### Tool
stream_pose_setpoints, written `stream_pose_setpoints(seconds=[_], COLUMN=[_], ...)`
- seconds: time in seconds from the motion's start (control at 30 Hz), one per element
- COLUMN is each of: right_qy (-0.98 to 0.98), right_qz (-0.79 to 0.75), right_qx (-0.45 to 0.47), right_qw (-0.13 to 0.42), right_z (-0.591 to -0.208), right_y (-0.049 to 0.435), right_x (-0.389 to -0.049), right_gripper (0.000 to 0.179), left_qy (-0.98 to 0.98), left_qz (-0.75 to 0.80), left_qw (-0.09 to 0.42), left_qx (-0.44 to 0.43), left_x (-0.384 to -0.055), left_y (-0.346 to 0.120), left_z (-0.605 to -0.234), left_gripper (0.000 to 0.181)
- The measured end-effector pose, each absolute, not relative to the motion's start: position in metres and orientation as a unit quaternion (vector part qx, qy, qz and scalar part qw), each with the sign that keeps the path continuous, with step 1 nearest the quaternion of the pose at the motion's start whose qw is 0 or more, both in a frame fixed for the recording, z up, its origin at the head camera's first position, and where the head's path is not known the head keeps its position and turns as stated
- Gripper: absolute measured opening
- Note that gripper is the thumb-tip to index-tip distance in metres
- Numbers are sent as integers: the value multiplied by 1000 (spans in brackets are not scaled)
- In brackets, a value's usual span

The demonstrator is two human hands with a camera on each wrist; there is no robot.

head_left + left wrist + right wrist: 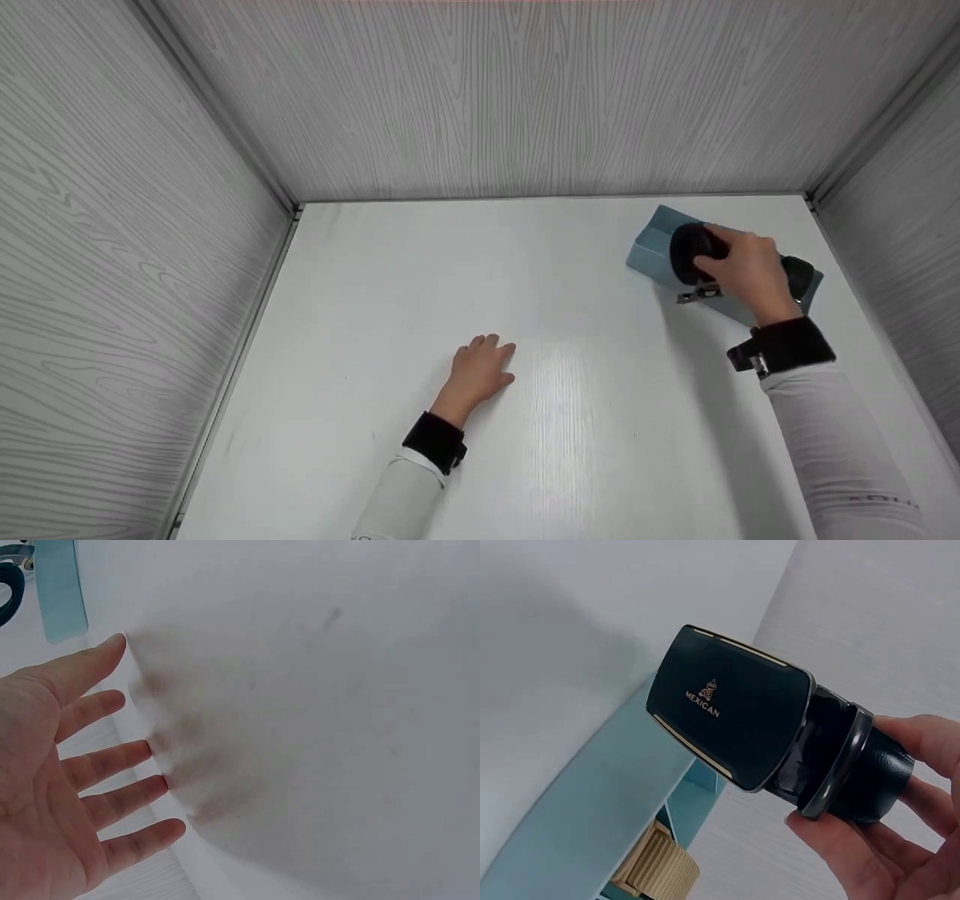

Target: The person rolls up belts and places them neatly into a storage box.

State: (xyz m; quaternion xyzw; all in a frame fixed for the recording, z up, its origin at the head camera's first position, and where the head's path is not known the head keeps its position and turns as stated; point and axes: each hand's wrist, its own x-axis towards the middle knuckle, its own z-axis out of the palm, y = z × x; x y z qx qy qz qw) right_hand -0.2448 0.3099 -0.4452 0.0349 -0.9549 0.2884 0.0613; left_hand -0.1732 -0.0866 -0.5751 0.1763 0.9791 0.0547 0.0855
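Observation:
My right hand [750, 270] pinches a coiled black leather belt [686, 253] between thumb and fingers, over a blue-green box [646, 259]. The belt's dark plate buckle [731, 705], edged with gold lines and lettered MEXICAN, faces the right wrist camera. Inside the box, a ribbed tan coil [671, 874] shows below the buckle. Another black roll [797, 276] sits at the box's right end, partly hidden by my wrist. My left hand [478, 367] is spread on the white table with straight fingers, holding nothing.
The box stands at the far right of the white table [420, 277], set at a slant. Grey wood-grain panels rise behind the table [480, 97] and on both sides. Thin dividers [669, 817] split the box's inside.

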Motion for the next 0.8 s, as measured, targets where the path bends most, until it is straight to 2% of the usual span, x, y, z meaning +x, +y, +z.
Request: stream_pose_setpoints(seconds=[0.27,0.5,0.67,0.8], right_qy=[-939,-924,-923,-927], right_qz=[313,314,304,299], right_qx=[-57,-120,-143,-149], right_qw=[130,185,189,169], right_z=[-428,-452,-474,-483], right_y=[325,318,313,309], right_x=[-279,-303,-310,-312], right_gripper=[59,55,48,46], left_qy=[981,981,982,982], left_qz=[45,48,47,49], left_qw=[83,78,77,69], left_qx=[172,169,169,168], left_x=[-172,-172,-171,-170], left_y=[-84,-84,-84,-85], left_z=[-574,-575,-576,-577], left_gripper=[53,52,52,51])
